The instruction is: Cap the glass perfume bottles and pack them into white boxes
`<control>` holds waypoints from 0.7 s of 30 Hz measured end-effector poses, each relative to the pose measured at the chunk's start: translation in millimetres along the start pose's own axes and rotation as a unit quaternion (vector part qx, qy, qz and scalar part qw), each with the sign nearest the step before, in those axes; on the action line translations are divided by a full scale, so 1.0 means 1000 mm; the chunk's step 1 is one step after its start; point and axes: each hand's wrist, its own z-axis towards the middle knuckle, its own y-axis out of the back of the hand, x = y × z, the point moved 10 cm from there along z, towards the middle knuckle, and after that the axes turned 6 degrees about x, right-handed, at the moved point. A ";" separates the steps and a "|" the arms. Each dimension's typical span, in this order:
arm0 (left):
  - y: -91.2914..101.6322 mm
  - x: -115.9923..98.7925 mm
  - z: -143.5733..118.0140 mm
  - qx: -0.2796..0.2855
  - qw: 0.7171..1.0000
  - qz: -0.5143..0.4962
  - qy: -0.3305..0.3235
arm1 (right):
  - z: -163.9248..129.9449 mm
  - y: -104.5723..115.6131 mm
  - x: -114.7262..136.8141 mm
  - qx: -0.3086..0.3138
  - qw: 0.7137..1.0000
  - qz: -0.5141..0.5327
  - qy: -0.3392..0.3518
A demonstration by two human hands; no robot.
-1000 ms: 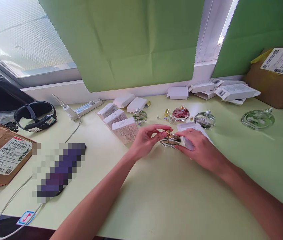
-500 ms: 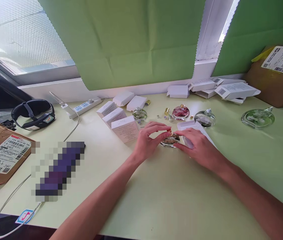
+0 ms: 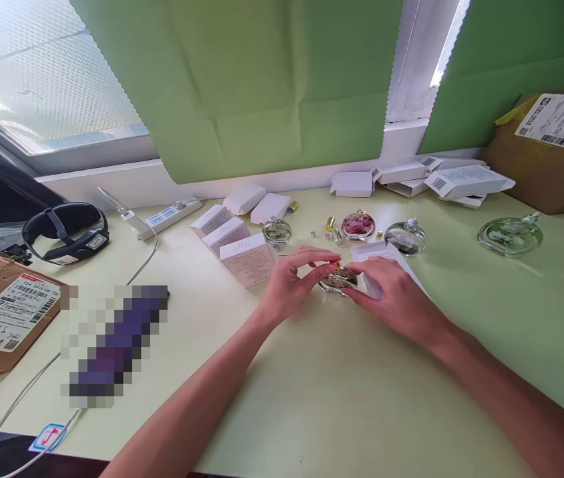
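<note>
Pale green table (image 3: 341, 398); both hands grip a round glass bottle (image 3: 337, 281).

A pale green table (image 3: 341, 398) runs to a white window sill (image 3: 112, 182), above which green paper sheets (image 3: 262, 86) cover the wall and part of a frosted window (image 3: 37, 73) that lets in bright daylight at far left.
</note>
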 end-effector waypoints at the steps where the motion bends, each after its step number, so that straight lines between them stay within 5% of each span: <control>1: 0.000 0.001 0.000 0.001 1.000 0.002 0.004 | 0.000 0.001 0.001 -0.003 1.000 -0.001 0.000; 11: 0.003 0.009 0.000 -0.001 1.000 -0.007 0.016 | 0.000 0.004 0.009 -0.018 1.000 0.007 -0.012; 21: 0.004 -0.006 -0.003 -0.047 0.997 0.068 0.002 | -0.004 0.000 0.004 0.021 0.997 0.061 -0.037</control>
